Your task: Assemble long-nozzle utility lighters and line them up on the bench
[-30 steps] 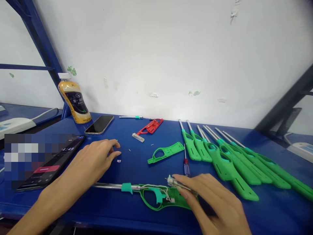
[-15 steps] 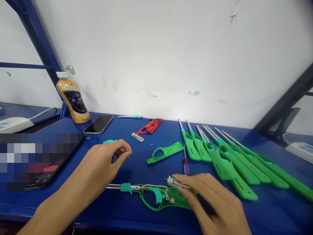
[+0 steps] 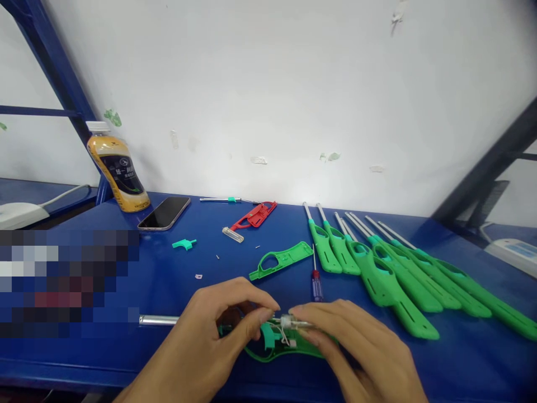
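An opened gas lighter lies in front of me: green half shell [image 3: 308, 346], teal trigger [image 3: 268, 336] and metal barrel [image 3: 158, 320] sticking out leftward. My right hand [image 3: 361, 341] grips a clear fuel tank [image 3: 298, 323] just above the shell, nozzle end facing left. My left hand [image 3: 229, 330] is closed in a pinch over the front of the shell, its fingertips on a thin white tube [image 3: 276, 319] close to that nozzle. The fingers partly hide the tube, so I cannot tell whether it touches the nozzle. White wires [image 3: 286, 337] show below the tank.
Behind my hands lie another green half shell [image 3: 283, 260], a screwdriver [image 3: 317, 282], a loose teal trigger [image 3: 183, 244] and small screws [image 3: 217, 257]. Red lighter parts [image 3: 255, 215] lie near the wall. Several green lighters [image 3: 377, 274] cover the right; a phone [image 3: 165, 214] and bottle [image 3: 119, 170] stand left.
My left hand has moved right and down to the lighter, closing on the thin tube. The fuel tank in my right hand has turned more level and come lower, nozzle toward my left fingertips.
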Demonstrator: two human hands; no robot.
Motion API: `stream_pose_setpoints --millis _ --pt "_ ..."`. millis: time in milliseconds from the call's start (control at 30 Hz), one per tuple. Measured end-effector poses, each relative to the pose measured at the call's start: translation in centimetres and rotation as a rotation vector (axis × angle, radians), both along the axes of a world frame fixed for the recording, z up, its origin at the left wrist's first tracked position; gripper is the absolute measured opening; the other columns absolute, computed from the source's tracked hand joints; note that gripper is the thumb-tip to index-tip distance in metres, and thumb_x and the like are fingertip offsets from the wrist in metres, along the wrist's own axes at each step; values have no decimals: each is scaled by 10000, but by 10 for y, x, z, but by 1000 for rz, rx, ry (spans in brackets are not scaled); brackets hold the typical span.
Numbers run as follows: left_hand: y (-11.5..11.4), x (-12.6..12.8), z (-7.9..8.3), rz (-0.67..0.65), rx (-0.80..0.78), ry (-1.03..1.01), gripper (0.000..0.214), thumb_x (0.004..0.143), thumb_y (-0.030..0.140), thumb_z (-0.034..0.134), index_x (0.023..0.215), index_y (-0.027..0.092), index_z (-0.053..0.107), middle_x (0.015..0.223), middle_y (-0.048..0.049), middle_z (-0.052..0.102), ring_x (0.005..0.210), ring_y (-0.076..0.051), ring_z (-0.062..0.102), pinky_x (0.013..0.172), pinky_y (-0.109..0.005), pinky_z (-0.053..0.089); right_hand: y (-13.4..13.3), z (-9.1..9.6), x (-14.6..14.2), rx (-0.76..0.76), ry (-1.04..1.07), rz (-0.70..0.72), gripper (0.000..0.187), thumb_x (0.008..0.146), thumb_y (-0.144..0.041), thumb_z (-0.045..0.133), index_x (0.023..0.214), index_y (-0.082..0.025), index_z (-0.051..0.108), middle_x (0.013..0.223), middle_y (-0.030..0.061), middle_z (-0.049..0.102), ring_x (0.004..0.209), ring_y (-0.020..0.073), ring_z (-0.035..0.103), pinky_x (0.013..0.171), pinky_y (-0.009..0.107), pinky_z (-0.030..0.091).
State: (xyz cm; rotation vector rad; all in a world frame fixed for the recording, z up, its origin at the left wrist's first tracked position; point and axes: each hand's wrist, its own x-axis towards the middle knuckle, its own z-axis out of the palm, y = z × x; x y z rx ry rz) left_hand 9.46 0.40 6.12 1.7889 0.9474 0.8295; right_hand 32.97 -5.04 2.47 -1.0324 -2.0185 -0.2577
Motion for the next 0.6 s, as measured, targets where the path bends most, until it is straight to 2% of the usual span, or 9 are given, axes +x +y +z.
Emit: stream_pose_setpoints --millis 267,600 --pt "-4 7 0 1 -159 -116 199 956 417 755 899 230 793 773 -16 744 694 -181 668 637 -256 548 -1 -7 5 -36 -43 13 182 1170 -258 579 1253 -260 741 1106 -27 878 948 108 846 895 180 653" --pt "-5 8 3 -8 -201 -124 332 946 506 775 794 222 695 684 17 624 598 -143 517 578 -247 471 -1 0 1 -14 -20 6 198 1178 -286 564 1199 -249 758 1037 -14 881 911 116 856 860 174 668"
